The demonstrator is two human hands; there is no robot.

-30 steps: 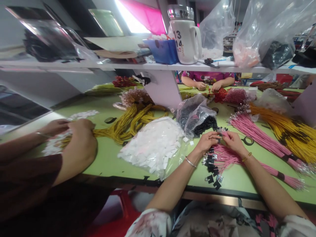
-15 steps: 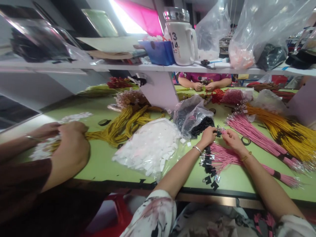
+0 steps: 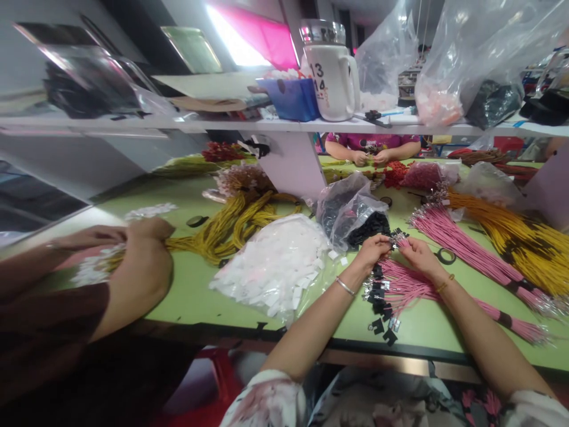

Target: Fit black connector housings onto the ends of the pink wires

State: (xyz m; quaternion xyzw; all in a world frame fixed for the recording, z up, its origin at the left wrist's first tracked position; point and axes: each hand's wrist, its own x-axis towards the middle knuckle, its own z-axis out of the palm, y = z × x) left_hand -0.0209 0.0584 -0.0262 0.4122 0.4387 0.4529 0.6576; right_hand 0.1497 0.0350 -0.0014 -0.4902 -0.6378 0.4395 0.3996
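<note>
My right hand (image 3: 418, 255) is closed around a small bunch of pink wires (image 3: 402, 241), whose silvery metal ends point up and left. My left hand (image 3: 376, 249) is pinched closed just left of those ends; whatever sits between its fingertips is too small to make out. Under both hands lies a spread of more pink wires (image 3: 406, 284), with black plastic connectors (image 3: 381, 305) fitted on or lying at their left ends. Just beyond my left hand, black connectors (image 3: 372, 228) spill from the mouth of a clear plastic bag (image 3: 344, 198).
A clear bag of white pieces (image 3: 275, 261) lies left of my arms. Bundled pink wires (image 3: 466, 243), yellow wires (image 3: 511, 231) and a tape roll (image 3: 446, 255) lie right. A co-worker's arm (image 3: 142, 273) works at left, another person (image 3: 373, 145) opposite. A shelf (image 3: 284, 126) crosses above the table.
The view has swung slightly left, so everything sits a little further right. My left hand has drawn back slightly from the wire ends, and its wrist has turned. My right hand keeps its hold.
</note>
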